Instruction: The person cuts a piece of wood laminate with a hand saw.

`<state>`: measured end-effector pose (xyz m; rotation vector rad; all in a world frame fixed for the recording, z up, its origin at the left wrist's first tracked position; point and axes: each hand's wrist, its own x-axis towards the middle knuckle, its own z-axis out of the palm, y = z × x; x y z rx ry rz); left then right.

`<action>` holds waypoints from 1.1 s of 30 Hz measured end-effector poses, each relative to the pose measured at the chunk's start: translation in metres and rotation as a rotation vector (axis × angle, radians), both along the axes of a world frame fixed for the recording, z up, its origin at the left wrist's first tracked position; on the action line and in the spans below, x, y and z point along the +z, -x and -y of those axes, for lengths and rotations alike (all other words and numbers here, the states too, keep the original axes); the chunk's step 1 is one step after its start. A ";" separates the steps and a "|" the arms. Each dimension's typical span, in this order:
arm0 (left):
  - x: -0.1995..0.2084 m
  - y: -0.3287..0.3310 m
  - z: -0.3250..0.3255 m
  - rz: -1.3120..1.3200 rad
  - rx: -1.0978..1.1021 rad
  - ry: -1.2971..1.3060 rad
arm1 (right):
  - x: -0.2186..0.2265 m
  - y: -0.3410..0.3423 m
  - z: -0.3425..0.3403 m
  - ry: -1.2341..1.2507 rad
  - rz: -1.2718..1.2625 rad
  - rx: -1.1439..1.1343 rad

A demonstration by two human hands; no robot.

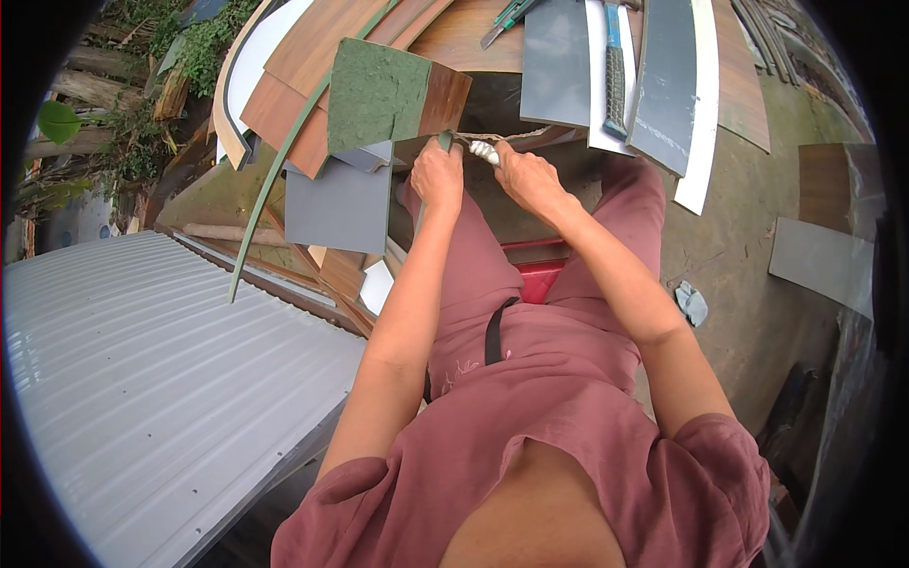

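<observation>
My left hand is closed round a narrow green strip, whose tip pokes out above the fingers. Close beside it, my right hand grips a short white ribbed piece that looks like a wrapped handle; whatever it belongs to is hidden. Both hands are above my knees, almost touching. Just beyond the left hand lies a board, rough green on one part and wood-brown on the other. Left of it, a long thin green strip curves down toward the metal sheet.
A hammer with a blue and black handle lies across grey and white panels. A green-handled cutting tool rests on brown boards. Corrugated metal fills the left side. A grey cloth is on the floor at right.
</observation>
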<state>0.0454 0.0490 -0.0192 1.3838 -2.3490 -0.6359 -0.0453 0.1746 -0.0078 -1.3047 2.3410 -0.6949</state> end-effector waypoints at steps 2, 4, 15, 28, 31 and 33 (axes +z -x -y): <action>-0.003 -0.003 0.004 0.015 -0.010 0.026 | -0.002 -0.004 -0.024 -0.012 0.008 0.009; -0.002 -0.003 0.003 -0.002 -0.008 0.024 | 0.003 -0.006 -0.051 -0.117 0.026 -0.025; -0.004 0.000 0.001 -0.016 -0.004 0.032 | 0.010 -0.003 0.011 -0.010 0.019 -0.006; -0.003 0.000 0.002 -0.004 0.021 0.054 | 0.017 -0.007 -0.035 -0.098 0.025 -0.040; -0.007 0.002 0.000 0.001 0.020 0.077 | 0.011 -0.005 0.011 -0.017 0.008 -0.043; -0.005 0.001 0.000 -0.005 0.016 0.070 | 0.011 -0.005 0.016 0.005 0.018 -0.043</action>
